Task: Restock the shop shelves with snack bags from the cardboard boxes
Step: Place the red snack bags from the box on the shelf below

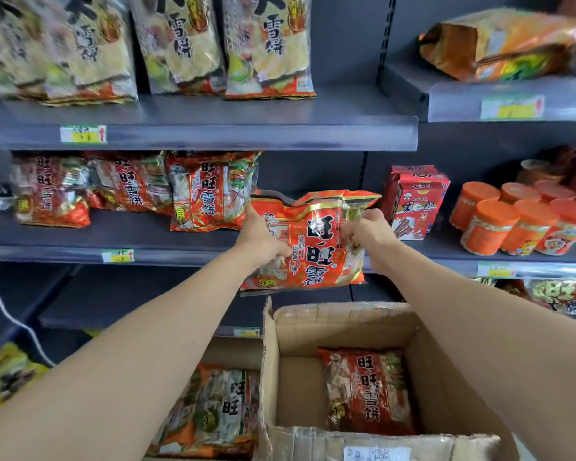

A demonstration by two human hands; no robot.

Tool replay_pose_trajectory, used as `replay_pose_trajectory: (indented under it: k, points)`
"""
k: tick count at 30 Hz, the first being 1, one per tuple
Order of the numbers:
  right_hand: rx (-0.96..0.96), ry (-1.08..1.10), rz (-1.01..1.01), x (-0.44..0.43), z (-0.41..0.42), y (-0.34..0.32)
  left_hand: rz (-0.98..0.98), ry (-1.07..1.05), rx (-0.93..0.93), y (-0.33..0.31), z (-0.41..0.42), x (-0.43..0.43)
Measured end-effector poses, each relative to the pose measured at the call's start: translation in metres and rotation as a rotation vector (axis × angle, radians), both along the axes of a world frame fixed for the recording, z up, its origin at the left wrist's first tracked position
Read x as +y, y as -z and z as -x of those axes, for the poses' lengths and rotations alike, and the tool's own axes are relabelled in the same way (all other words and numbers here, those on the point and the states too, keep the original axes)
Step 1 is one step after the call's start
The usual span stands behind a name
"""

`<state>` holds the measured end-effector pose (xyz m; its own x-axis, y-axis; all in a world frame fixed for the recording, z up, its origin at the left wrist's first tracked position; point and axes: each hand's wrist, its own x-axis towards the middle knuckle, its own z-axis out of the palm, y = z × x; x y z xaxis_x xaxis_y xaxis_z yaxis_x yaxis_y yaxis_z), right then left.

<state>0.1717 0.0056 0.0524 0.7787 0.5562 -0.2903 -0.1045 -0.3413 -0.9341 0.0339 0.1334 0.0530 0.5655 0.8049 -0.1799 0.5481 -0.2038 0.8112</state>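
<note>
Just in front of the middle shelf, a red rice-cracker bag is held in the air between both hands. It sits above the open cardboard box and level with the gap between a row of matching red bags and a red carton pack. The left hand grips the bag's left edge and the right hand its right edge, the fingers of each curled and clamped on the film. The bag is roughly upright, with its printed face toward the camera.

By its look the bag should be light and puffy, more air than weight. The glossy plastic film is probably slick and crinkly, and the crackers inside are likely brittle. The side edges held now seem the sensible grip, since squeezing the middle could crush the contents. A soft pack like this will probably slump unless it leans on its neighbour in the row.

Both shelf boards are dark grey and matte, with a price tag on the front lip. The box is brown corrugated card with its flaps raised and its back rim wrinkled. One more red bag lies flat on its floor. A second box to the left holds a similar pack. Larger pale bags stand upright on the upper shelf, and squat orange-lidded jars cluster to the right of the carton.
</note>
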Motion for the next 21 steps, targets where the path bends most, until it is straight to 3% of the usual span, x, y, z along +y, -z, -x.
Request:
replay_pose_trajectory:
  k: [4, 21]
  points:
    - [0.033, -0.030, -0.070, 0.037, -0.014, 0.001, -0.009, -0.109, -0.053, 0.002, -0.016, 0.035]
    - [-0.043, 0.128, -0.072, 0.175, -0.123, 0.045, 0.058, -0.112, -0.197, 0.040, -0.147, 0.171]
